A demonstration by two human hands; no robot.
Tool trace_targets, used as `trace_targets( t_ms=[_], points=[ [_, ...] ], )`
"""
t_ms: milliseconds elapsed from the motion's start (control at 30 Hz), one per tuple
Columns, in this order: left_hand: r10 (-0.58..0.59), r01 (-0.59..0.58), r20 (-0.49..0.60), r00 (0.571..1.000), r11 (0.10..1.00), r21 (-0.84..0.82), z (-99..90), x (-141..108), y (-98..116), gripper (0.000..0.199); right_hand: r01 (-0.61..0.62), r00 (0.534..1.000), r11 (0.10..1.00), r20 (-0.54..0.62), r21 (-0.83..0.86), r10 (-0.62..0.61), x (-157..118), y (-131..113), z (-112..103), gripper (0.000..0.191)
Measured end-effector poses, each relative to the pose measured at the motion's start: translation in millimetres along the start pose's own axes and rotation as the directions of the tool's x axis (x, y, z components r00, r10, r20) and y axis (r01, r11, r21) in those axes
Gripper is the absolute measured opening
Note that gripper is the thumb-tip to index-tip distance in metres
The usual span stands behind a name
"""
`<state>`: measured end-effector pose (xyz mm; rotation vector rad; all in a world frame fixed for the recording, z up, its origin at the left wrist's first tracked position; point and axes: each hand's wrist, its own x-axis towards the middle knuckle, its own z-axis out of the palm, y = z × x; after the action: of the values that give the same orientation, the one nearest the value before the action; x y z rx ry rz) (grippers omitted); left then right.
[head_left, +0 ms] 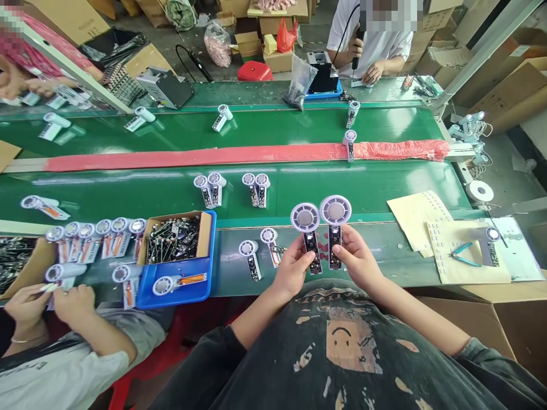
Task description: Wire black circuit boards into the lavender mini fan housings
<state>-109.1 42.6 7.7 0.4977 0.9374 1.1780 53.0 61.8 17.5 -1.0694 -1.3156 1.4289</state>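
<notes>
Held up side by side over the bench edge are two small fan units with round grilles and exposed black circuit boards. My left hand is closed on the handle of the left fan unit. My right hand grips the right fan unit by its board, thumb on top. Just left of my left hand, two more units lie on the bench. Two pairs of similar units rest on the green belt.
A blue tray holds a box of metal parts and one unit. At left, a co-worker's hands work beside a row of units. Blue-handled pliers lie on cardboard at right. Across the belt, a person holds a tool.
</notes>
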Motion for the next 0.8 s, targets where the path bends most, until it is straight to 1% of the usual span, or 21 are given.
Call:
trace_targets(
  t_ms=[100,267,367,533,667,800],
  points=[
    [0.017,-0.017,0.02,1.0,1.0,0.01,-2.2,1,0,0.049,-0.022,1.0,0.998,0.001,0.05,0.022,2,-3,2,0.056],
    [0.069,-0.073,0.08,0.994,0.996,0.048,-6.2,4,-1,0.053,-0.019,1.0,0.979,0.002,0.201,0.019,5,-6,4,0.049],
    [0.082,-0.089,0.079,0.994,0.992,0.093,-7.1,6,-1,0.054,-0.023,1.0,0.967,0.003,0.253,0.023,6,-6,4,0.048],
    [0.072,-0.081,0.071,0.995,0.989,0.125,-8.7,7,-3,0.053,-0.047,0.999,0.963,-0.002,0.265,0.049,7,-3,3,0.047],
    [0.09,-0.102,0.082,0.993,0.983,0.155,-10.8,10,-6,0.049,-0.055,0.998,0.966,-0.024,0.251,0.063,8,0,2,0.045],
    [0.077,-0.088,0.076,0.994,0.985,0.148,-9.9,12,-7,0.05,-0.069,0.997,0.961,-0.021,0.266,0.078,9,0,0,0.044]
  ],
)
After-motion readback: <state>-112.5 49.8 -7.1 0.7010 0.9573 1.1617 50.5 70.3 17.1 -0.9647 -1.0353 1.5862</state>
